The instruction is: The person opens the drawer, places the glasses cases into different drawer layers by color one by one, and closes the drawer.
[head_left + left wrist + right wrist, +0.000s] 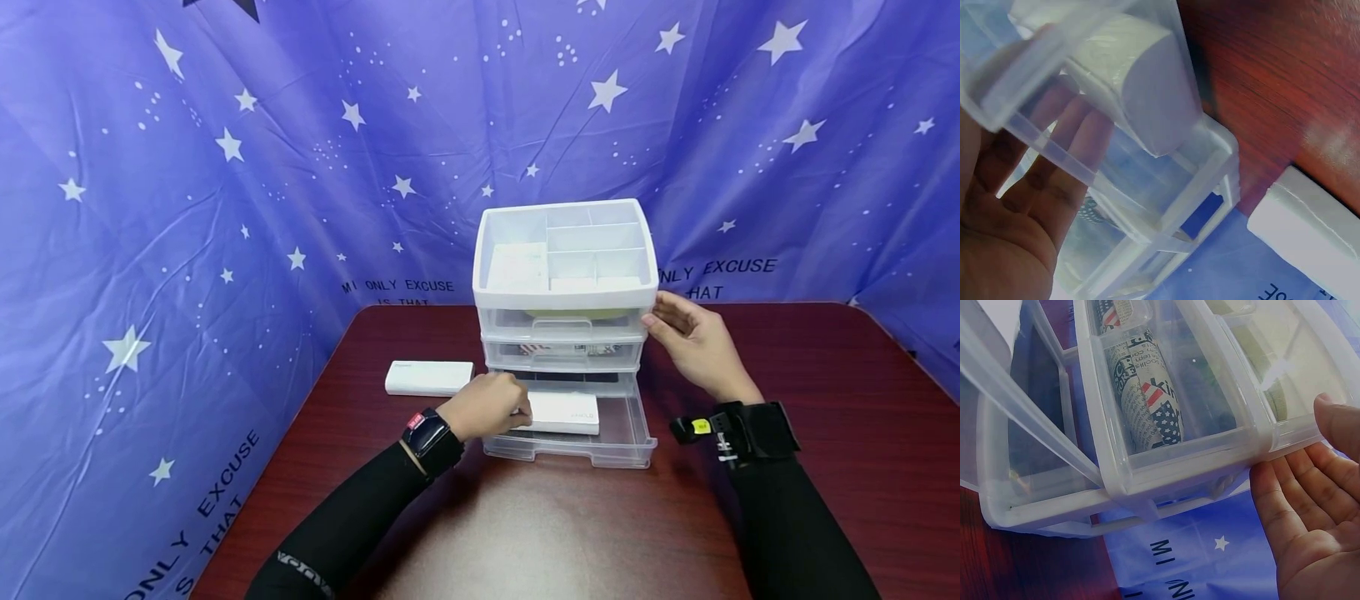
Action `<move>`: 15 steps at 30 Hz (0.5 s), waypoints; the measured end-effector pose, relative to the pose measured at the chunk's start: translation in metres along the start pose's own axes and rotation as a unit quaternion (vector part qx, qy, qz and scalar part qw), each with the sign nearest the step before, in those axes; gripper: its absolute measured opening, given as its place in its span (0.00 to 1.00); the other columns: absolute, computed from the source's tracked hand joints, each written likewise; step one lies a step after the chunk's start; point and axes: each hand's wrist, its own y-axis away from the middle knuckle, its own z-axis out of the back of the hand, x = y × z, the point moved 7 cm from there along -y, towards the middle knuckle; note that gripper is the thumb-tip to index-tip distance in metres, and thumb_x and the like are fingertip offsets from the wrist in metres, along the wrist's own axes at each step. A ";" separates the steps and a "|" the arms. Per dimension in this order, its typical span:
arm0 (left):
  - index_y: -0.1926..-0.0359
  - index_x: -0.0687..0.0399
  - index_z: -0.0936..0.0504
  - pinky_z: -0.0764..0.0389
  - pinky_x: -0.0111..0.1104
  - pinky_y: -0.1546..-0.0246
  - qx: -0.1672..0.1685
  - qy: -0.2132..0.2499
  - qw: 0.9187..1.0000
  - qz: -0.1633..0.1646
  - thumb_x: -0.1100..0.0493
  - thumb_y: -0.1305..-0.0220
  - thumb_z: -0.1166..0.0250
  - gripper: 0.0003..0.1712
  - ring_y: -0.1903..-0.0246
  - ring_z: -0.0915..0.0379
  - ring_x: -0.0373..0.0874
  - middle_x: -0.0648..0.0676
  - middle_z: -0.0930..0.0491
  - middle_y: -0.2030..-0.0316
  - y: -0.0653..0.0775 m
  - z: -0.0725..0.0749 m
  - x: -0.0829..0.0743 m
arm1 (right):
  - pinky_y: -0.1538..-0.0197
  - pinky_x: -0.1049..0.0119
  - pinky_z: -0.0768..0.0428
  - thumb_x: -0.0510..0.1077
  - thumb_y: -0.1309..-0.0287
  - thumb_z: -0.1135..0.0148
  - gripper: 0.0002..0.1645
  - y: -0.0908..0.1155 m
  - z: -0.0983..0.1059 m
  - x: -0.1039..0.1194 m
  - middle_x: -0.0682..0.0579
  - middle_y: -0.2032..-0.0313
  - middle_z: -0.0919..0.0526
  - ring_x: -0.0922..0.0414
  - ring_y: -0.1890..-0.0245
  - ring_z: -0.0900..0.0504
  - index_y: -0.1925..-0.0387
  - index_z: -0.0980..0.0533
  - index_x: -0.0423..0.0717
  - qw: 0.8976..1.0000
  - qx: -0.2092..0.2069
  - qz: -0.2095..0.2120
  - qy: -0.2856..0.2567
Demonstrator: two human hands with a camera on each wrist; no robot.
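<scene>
A white plastic drawer organizer [566,296] stands on the table with its clear bottom drawer [626,417] pulled out. Inside that drawer lies a white power bank [566,414]. My left hand [487,406] reaches over the drawer's left side and pinches the power bank's left end; the fingers [1088,140] show partly through the clear plastic. At the organizer's upper right corner, my right hand [693,346] grips it, with the thumb [1335,419] at the front and the other fingers along the side. A second white power bank [429,377] lies left of the organizer.
The dark red wooden table [825,467] carries everything. The middle drawer, closed, holds a roll with flag and letter print [1147,400]. The organizer's top tray [517,225] is divided into compartments. A blue star-printed curtain [337,167] hangs behind the table.
</scene>
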 end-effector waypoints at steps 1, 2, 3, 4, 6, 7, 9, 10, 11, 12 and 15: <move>0.68 0.41 0.11 0.21 0.26 0.66 -0.001 -0.002 1.000 0.001 0.51 0.41 0.29 0.03 0.68 0.23 0.29 0.37 0.19 0.70 -0.001 0.000 0.001 | 0.54 0.80 0.24 0.38 0.35 0.39 0.23 0.000 0.000 0.000 0.39 0.51 0.20 0.68 0.53 0.22 0.41 0.28 0.32 1.000 0.001 0.000 -0.001; 0.68 0.41 0.11 0.21 0.26 0.66 -0.003 -0.004 1.000 0.002 0.51 0.41 0.29 0.03 0.68 0.24 0.29 0.37 0.19 0.70 -0.002 -0.001 0.003 | 0.54 0.80 0.24 0.38 0.35 0.39 0.23 0.000 0.000 0.000 0.38 0.51 0.21 0.68 0.53 0.22 0.41 0.28 0.32 1.000 0.002 0.000 -0.001; 0.68 0.41 0.11 0.21 0.26 0.66 -0.005 -0.006 1.000 0.002 0.51 0.41 0.29 0.03 0.68 0.24 0.29 0.37 0.19 0.70 -0.003 -0.001 0.004 | 0.54 0.80 0.24 0.38 0.35 0.39 0.23 0.000 0.000 0.000 0.39 0.51 0.21 0.68 0.53 0.23 0.41 0.28 0.33 1.000 0.002 0.000 -0.001; 0.68 0.41 0.11 0.21 0.26 0.67 -0.005 -0.007 1.000 0.003 0.52 0.41 0.29 0.03 0.68 0.24 0.30 0.37 0.19 0.70 -0.004 -0.001 0.005 | 0.54 0.80 0.24 0.38 0.35 0.39 0.23 0.000 0.000 0.000 0.40 0.51 0.20 0.68 0.52 0.23 0.41 0.28 0.33 1.000 0.003 0.000 -0.002; 0.68 0.41 0.10 0.22 0.26 0.66 -0.006 -0.006 1.000 0.005 0.52 0.41 0.29 0.03 0.68 0.24 0.29 0.37 0.19 0.70 -0.005 -0.002 0.008 | 0.54 0.80 0.24 0.38 0.35 0.39 0.23 0.000 0.000 0.000 0.42 0.51 0.20 0.68 0.52 0.23 0.41 0.28 0.33 1.000 0.003 0.000 -0.002; 0.68 0.41 0.10 0.22 0.26 0.66 -0.005 -0.006 1.000 0.007 0.52 0.41 0.29 0.03 0.68 0.24 0.29 0.37 0.19 0.69 -0.006 -0.002 0.009 | 0.54 0.80 0.24 0.38 0.35 0.39 0.23 0.000 -0.001 0.000 0.42 0.51 0.20 0.68 0.52 0.23 0.41 0.28 0.33 1.000 0.003 0.000 -0.001; 0.68 0.42 0.10 0.22 0.25 0.66 -0.002 -0.002 1.000 0.012 0.52 0.41 0.29 0.03 0.67 0.24 0.29 0.38 0.19 0.69 -0.008 -0.002 0.011 | 0.54 0.80 0.24 0.38 0.35 0.38 0.23 0.000 -0.001 -0.001 0.42 0.51 0.20 0.68 0.52 0.23 0.41 0.28 0.33 1.000 0.002 0.000 -0.001; 0.68 0.42 0.10 0.22 0.25 0.65 0.000 0.001 1.000 0.014 0.52 0.41 0.29 0.03 0.67 0.24 0.30 0.38 0.18 0.69 -0.009 -0.002 0.011 | 0.54 0.80 0.24 0.38 0.35 0.38 0.23 0.000 -0.001 -0.002 0.42 0.51 0.20 0.68 0.52 0.23 0.40 0.28 0.33 1.000 0.002 0.000 -0.002; 0.67 0.42 0.10 0.22 0.25 0.65 0.001 0.003 1.000 0.015 0.52 0.41 0.29 0.03 0.67 0.24 0.30 0.38 0.18 0.69 -0.009 -0.002 0.012 | 0.54 0.80 0.24 0.38 0.35 0.38 0.23 0.000 -0.001 -0.002 0.41 0.51 0.20 0.68 0.52 0.23 0.40 0.28 0.33 1.000 0.002 0.000 -0.002; 0.67 0.42 0.10 0.22 0.25 0.65 0.001 0.004 1.000 0.016 0.52 0.41 0.29 0.03 0.66 0.23 0.30 0.38 0.18 0.68 -0.010 -0.002 0.013 | 0.54 0.80 0.24 0.37 0.35 0.38 0.24 0.000 -0.001 -0.002 0.41 0.51 0.20 0.68 0.52 0.23 0.40 0.28 0.33 1.000 0.001 0.000 -0.003; 0.68 0.42 0.10 0.22 0.25 0.65 0.001 0.008 1.000 0.014 0.53 0.41 0.29 0.03 0.67 0.23 0.30 0.38 0.18 0.69 -0.013 -0.001 0.015 | 0.54 0.80 0.24 0.38 0.35 0.38 0.24 0.000 0.000 -0.001 0.40 0.51 0.21 0.68 0.53 0.23 0.40 0.28 0.33 1.000 0.001 -0.001 -0.002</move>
